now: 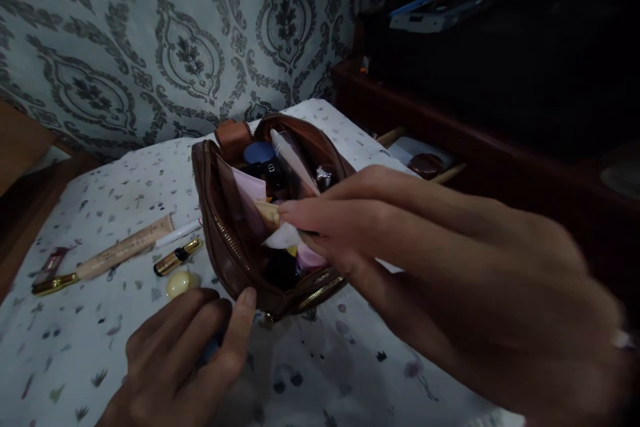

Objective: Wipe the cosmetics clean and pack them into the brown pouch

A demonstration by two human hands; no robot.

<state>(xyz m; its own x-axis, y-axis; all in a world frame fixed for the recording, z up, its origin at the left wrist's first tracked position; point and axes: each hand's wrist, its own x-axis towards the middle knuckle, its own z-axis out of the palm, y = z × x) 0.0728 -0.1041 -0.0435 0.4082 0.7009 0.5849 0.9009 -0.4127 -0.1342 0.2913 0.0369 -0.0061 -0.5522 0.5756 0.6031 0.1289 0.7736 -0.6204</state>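
Plainly, a brown leather cosmetics bag (212, 230) is spread unzipped on the printed tablecloth (280, 340), a pink packet (250, 185) and tube (294, 159) tucked inside. Above its mouth, thumb and forefinger of the right hand (425, 273) are nearly closed beside a yellow packet (269, 215) — any hold cannot be told — while the left hand (185, 347) is curled over a mostly hidden blue item (211, 349), its grip unclear.

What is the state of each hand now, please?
Left hand: closed, apparently around something blue, mostly hidden, beside the brown bag.
Right hand: closed in a pinch over the bag's opening; what it holds cannot be told.
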